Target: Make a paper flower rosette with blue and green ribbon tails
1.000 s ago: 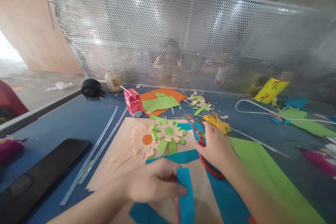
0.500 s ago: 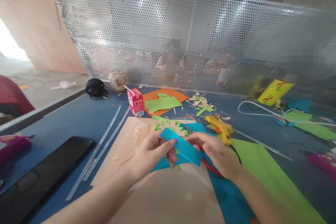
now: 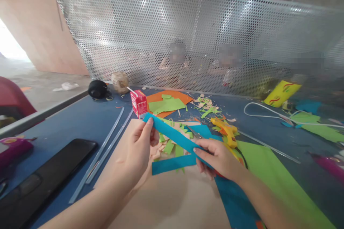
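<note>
Working above a cluttered blue table (image 3: 80, 121), with little elbow room. Right below, spread with a beige sheet (image 3: 172, 200), liable to slide or crease if leaned on. Pinching one end of a blue strip (image 3: 173, 133) in the left hand (image 3: 142, 143) and gripping near its other end in the right hand (image 3: 217, 157). Held aslant above the beige sheet; could kink or tear if pulled hard from both ends. Just beyond the right hand, near a yellow glue gun (image 3: 228, 133): could be bumped, or could burn if switched on; cannot tell whether hot. Also near scissors (image 3: 196, 135), partly covered, so easily nudged or touched at the blades. Directly beneath the strip, close to a fringed paper flower (image 3: 170, 147): might flatten or snag if lowered carelessly.
</note>
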Available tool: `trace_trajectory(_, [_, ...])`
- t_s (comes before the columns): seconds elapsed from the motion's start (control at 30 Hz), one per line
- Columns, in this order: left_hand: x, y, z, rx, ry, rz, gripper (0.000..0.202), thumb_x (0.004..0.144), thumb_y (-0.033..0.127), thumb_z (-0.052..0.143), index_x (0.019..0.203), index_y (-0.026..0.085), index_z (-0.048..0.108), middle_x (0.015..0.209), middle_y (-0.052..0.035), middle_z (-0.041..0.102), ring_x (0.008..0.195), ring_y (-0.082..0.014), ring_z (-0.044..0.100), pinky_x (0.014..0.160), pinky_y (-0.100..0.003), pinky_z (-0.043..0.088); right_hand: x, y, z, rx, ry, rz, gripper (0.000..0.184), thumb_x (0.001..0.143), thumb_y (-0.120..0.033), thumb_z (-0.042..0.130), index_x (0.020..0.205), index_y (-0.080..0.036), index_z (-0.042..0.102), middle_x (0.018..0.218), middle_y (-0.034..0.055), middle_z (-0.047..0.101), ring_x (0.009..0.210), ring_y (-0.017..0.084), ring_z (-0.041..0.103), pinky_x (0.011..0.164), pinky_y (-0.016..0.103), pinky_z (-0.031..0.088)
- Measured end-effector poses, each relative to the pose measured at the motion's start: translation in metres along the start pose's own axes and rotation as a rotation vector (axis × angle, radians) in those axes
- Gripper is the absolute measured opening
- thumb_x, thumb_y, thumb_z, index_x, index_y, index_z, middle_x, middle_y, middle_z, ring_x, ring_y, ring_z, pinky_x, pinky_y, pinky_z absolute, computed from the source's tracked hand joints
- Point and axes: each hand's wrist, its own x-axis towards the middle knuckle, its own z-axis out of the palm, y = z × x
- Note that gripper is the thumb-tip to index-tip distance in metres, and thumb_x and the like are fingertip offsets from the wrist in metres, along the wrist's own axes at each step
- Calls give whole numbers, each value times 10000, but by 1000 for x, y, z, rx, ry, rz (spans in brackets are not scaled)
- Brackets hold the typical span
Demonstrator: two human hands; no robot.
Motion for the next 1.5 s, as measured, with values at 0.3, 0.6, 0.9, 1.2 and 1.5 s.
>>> trace_trajectory(0.3, [12, 9, -3, -43, 106, 90, 392, 754, 337, 570, 496, 177, 323, 470, 70, 271, 413, -58, 267, 389, -202, 227, 0, 0, -5, 104, -168, 105, 336, 837, -433, 478, 970, -136, 562, 521, -31, 589, 240, 47, 409, 248, 141, 293])
trace_trajectory(0.6, [5, 4, 2, 46, -83, -195, 283, 730, 425, 571, 624, 175, 488, 499, 54, 460, 426, -71, 440, 377, -179, 324, -10, -2, -11, 109, -424, 113, 500, 788, -595, 438, 938, -154, 617, 730, 56, 662, 530, 134, 610, 399, 187, 408])
trace_trajectory(0.9, [-15, -15, 6, 698, -682, -15, 285, 791, 398, 479, 640, 171, 563, 534, 14, 536, 488, -100, 502, 462, -209, 378, 5, 12, 9, 78, -296, 52, 270, 763, -406, 604, 885, -168, 572, 673, -6, 608, 526, 107, 579, 468, 190, 419])
trace_trajectory(1.2, [5, -5, -7, 1280, -382, 301, 339, 833, 424, 365, 957, 207, 595, 875, -60, 658, 829, -214, 578, 756, -344, 407, 11, 12, 11, -7, -40, 155, 252, 827, -364, 463, 644, -195, 428, 390, -71, 483, 328, 77, 460, 315, 151, 291])
trace_trajectory(1.5, [21, -23, -15, 1433, -273, 289, 297, 773, 452, 455, 922, 228, 580, 997, -78, 640, 981, -275, 540, 827, -407, 340, 17, 20, 10, 179, 132, 186, 346, 734, -486, 522, 591, -202, 385, 470, -36, 529, 390, 100, 494, 361, 195, 349])
